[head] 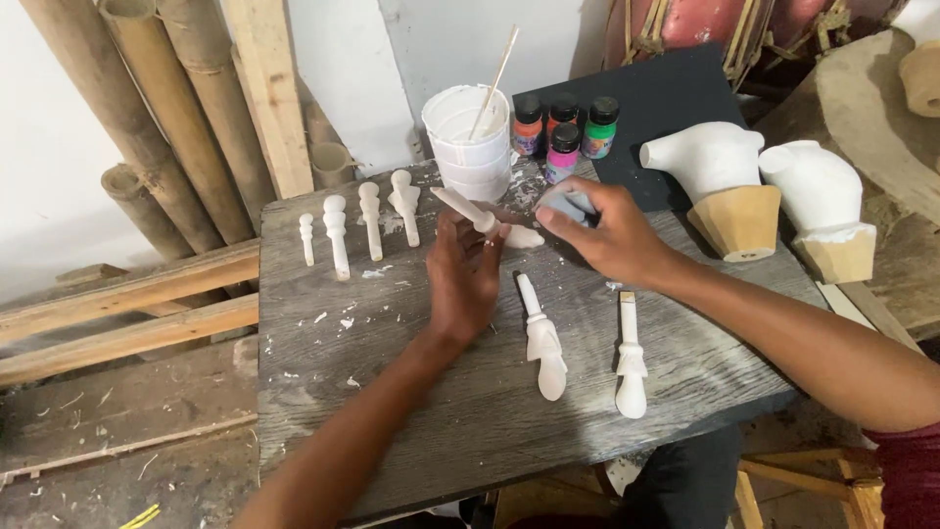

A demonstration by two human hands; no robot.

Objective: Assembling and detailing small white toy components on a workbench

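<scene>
My left hand (462, 279) holds a white turned piece (487, 219), shaped like a small spindle, lifted over the grey wooden board (392, 411). My right hand (599, 230) grips a small grey pad (568, 203) right next to the piece's thick end. Two more white turned pieces (543, 338) (631, 360) lie on the board just below my hands. Several others (354, 227) lie in a row at the board's far left.
A stack of white cups with a stick in it (470, 142) stands at the board's far edge, beside several small paint bottles (565, 129). Two white carved forms on wooden bases (729, 191) (827, 216) sit at right. Bamboo poles and planks (186, 118) lean at left.
</scene>
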